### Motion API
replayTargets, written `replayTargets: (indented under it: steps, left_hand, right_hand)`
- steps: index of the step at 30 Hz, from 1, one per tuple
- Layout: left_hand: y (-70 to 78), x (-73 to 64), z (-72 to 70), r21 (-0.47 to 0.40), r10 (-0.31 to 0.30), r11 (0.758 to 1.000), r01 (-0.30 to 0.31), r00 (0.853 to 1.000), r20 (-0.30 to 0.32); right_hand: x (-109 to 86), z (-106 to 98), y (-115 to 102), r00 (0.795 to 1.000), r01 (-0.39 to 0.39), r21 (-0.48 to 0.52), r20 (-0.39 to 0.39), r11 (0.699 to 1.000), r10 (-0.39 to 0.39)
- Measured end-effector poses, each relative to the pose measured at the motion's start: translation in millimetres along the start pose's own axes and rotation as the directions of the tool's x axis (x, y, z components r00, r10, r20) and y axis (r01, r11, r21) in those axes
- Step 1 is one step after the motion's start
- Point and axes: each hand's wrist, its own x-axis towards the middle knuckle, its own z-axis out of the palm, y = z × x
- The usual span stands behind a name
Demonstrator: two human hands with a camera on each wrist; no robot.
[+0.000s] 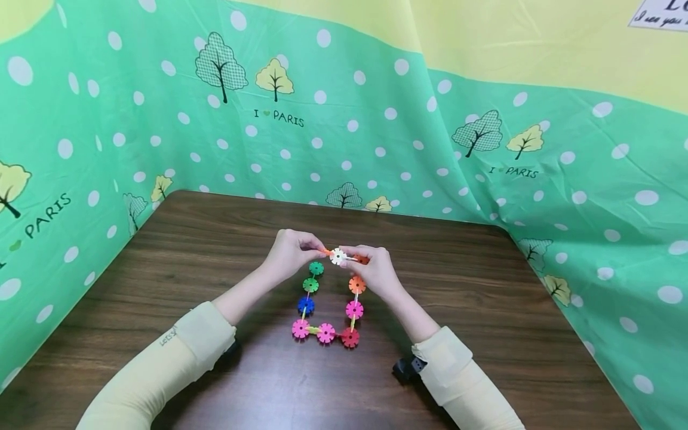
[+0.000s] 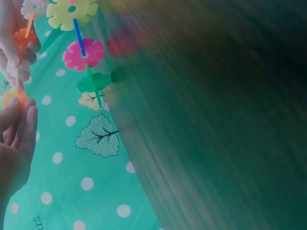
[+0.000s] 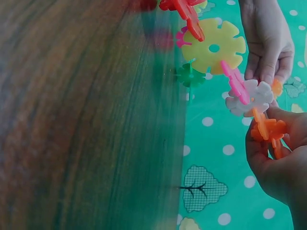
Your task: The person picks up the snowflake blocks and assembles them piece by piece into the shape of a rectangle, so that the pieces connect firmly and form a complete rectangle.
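Note:
A U-shaped chain of notched plastic flower discs, slotted together, lies below both hands in the head view. Down its left side run a green disc, another green one and a blue disc; pink discs and a red disc form the bottom. An orange disc sits high on the right side. My left hand pinches a small orange disc at the chain's end. My right hand grips the neighbouring white and orange discs, partly hidden by its fingers. A white disc shows between the hands.
The brown wood-grain table spreads around the chain. Green and yellow printed cloth hangs along its back and sides. Dark wrist devices sit at the sleeve cuffs.

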Motion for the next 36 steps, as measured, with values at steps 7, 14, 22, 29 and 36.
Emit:
replayTargets:
  steps: [7, 14, 22, 29, 36]
  left_hand:
    - [-0.6, -0.2, 0.9, -0.022, 0.019, 1.0, -0.019, 1.0, 0.002]
    - [3.8, 1.7, 0.4, -0.03, 0.03, 0.999, -0.03, 0.999, 0.018]
    - [-0.9, 7.6, -2.1, 0.045, -0.001, 0.999, 0.0, 0.999, 0.035]
    - [-10.1, 4.8, -4.1, 0.071, -0.085, 0.994, 0.077, 0.991, 0.107]
    - [-25.3, -0.1, -0.6, 0.161, -0.246, 0.965, 0.205, 0.92, 0.305]
  right_hand:
    - [-1.7, -2.7, 0.8, 1.0, 0.006, 0.032, 0.015, 0.999, -0.006]
    - [-3.3, -2.5, 3.9, 1.0, -0.006, 0.069, 0.01, 0.998, 0.006]
    - [-0.9, 6.8, 3.7, 0.993, -0.115, 0.151, 0.02, 0.982, 0.113]
    - [0.4, 5.4, 0.6, 0.988, -0.153, 0.193, 0.061, 0.969, 0.144]
    - [-6.8, -3.7, -27.4, 0.988, -0.14, 0.172, 0.085, 0.975, 0.126]
